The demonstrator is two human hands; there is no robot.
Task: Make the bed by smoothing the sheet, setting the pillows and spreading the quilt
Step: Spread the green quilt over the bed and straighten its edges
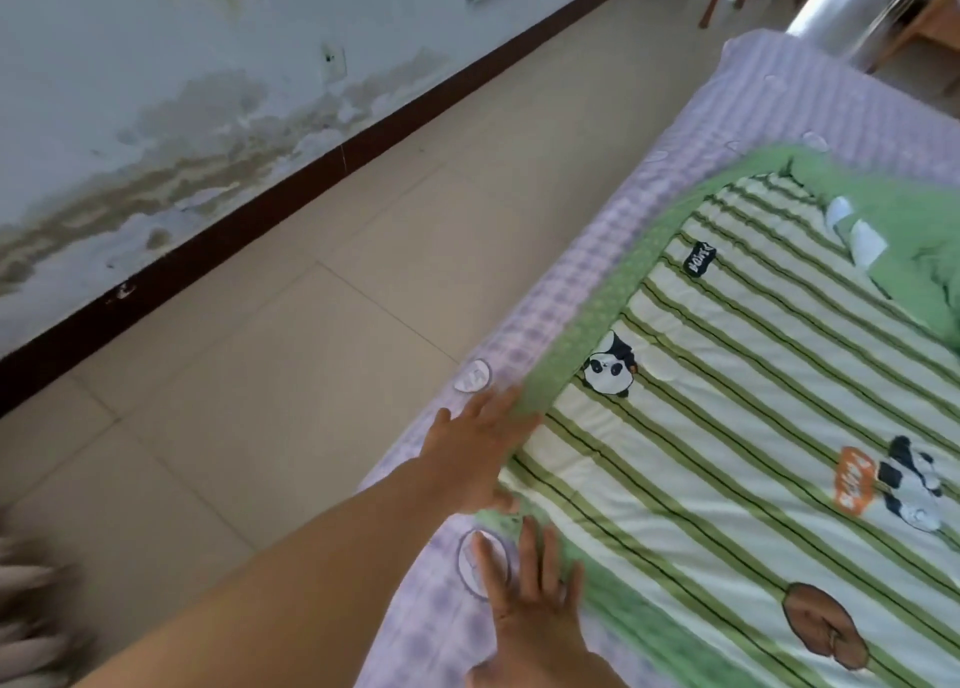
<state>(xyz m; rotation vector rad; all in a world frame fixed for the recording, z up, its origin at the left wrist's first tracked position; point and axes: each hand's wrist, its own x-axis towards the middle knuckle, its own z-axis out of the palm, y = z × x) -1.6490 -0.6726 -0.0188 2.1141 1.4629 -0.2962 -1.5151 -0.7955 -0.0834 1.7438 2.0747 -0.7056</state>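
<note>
The green and cream striped quilt (727,427) with panda prints lies spread over the lilac checked sheet (597,251). Its near left corner is by my hands. My left hand (478,448) reaches out with straight fingers and rests on the quilt's green border at that corner, thumb against the edge. My right hand (530,599) lies flat with fingers spread, partly on the sheet and partly on the quilt's near border. Toward the far right the quilt is bunched, its plain green underside (930,277) turned up. No pillow is in view.
Beige tiled floor (291,334) runs along the bed's left side up to a stained wall with a dark skirting board (291,178). A shiny metal column (857,1) and wooden furniture legs (711,1) stand beyond the bed's far end.
</note>
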